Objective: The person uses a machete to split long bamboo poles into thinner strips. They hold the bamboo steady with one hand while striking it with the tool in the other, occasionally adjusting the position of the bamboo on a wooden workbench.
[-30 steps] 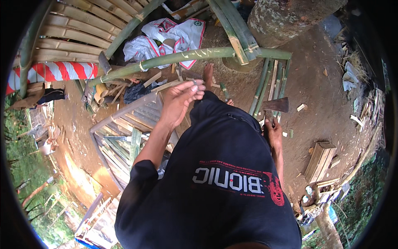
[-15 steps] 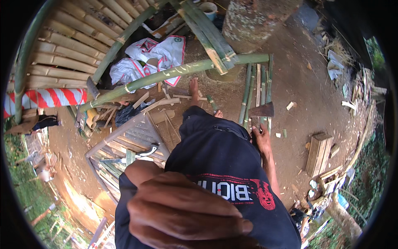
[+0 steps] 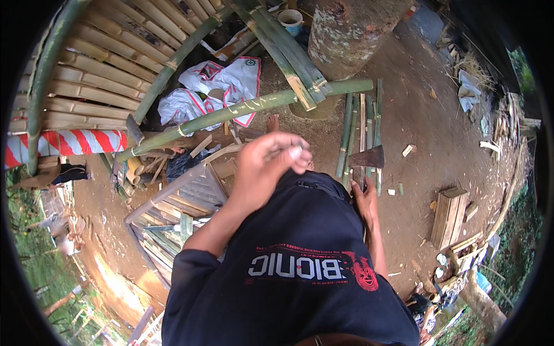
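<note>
My left hand (image 3: 268, 167) is raised in front of my dark shirt, its fingers curled in toward the thumb. Whatever it may hold cannot be made out. At my right side, low down, my right hand (image 3: 365, 199) is closed around the handle of a hatchet (image 3: 369, 157). Its broad dark blade points away from me, over split green bamboo strips (image 3: 349, 127) lying on the ground. A thick green bamboo pole (image 3: 242, 108) stretches across ahead of me, and more split bamboo pieces (image 3: 283, 57) rest over it.
A slatted bamboo panel (image 3: 109, 63) stands far left, beside white sacks (image 3: 208, 86). Nearer left is a wooden frame (image 3: 173, 202) holding strips. A tree trunk (image 3: 352, 34) rises ahead, a small bucket (image 3: 290, 22) beyond. To the right lies a wooden block (image 3: 449, 218). Another person (image 3: 66, 172) is at far left.
My left hand has moved down and away from close to the camera, out over my lap. My right hand stays on the hatchet, nearly unmoved. The view has shifted slightly.
</note>
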The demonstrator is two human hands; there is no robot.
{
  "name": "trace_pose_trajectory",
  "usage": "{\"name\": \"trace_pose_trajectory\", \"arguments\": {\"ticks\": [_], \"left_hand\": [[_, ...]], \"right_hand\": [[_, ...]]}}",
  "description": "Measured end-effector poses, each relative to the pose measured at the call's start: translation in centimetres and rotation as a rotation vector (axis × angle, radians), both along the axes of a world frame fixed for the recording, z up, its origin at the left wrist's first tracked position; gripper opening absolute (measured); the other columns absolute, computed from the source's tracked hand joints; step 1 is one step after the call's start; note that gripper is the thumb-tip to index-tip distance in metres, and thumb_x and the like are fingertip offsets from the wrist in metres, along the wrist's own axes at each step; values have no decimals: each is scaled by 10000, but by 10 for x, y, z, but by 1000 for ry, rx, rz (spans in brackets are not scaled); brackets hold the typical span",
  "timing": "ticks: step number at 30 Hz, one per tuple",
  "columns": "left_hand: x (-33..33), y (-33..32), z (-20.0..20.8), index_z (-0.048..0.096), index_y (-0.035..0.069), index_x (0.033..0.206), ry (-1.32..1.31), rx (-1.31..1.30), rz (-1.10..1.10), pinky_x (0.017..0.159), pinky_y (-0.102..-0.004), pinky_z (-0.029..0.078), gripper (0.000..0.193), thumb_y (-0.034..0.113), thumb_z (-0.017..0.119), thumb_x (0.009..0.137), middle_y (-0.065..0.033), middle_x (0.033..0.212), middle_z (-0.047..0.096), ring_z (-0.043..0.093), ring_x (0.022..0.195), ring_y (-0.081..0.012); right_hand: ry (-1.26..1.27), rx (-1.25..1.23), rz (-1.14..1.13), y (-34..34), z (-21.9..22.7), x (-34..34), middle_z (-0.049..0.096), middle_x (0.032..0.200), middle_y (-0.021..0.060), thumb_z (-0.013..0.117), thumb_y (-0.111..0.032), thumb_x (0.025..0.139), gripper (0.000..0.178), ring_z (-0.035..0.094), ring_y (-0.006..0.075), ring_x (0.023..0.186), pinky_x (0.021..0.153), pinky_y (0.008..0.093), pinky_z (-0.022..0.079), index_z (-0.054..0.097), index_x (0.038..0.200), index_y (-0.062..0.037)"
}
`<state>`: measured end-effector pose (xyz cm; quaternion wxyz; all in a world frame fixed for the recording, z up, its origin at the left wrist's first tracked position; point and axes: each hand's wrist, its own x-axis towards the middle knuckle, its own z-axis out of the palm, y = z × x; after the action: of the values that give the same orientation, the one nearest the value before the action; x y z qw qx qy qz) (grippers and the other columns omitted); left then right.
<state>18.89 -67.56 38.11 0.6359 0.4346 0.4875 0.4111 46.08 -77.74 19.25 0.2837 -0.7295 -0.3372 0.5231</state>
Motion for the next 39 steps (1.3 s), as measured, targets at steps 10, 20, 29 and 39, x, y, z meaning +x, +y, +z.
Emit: {"name": "trace_pose_trajectory", "arguments": {"ticks": [10,20,29,39], "left_hand": [[42,-9,-128,606,1,999,-491,-387,39,825,-288,528,93,63,610,930,-91,936,664,637,850,-161],[47,-16,-134,588,-9,1033,-615,-412,121,805,-304,542,136,70,619,926,-91,965,649,655,876,-186],[43,-7,-152,573,31,1037,-741,-490,120,887,-319,520,93,84,565,961,-107,1020,651,642,964,-207],[30,0,-159,551,65,1030,-323,-302,56,702,-241,425,123,149,508,952,1,882,542,531,788,-92]], "right_hand": [[-91,551,89,65,83,-51,641,764,5,759,-160,820,215,556,85,686,628,261,476,679,931,6],[49,479,210,78,95,-68,718,879,150,738,-184,820,315,673,181,825,756,333,533,666,997,66],[66,352,201,90,86,-64,714,858,135,734,-174,818,307,661,163,792,732,332,535,658,1006,57],[88,235,233,96,96,-53,619,631,48,700,-175,863,229,551,102,515,472,286,446,623,872,41]]}}
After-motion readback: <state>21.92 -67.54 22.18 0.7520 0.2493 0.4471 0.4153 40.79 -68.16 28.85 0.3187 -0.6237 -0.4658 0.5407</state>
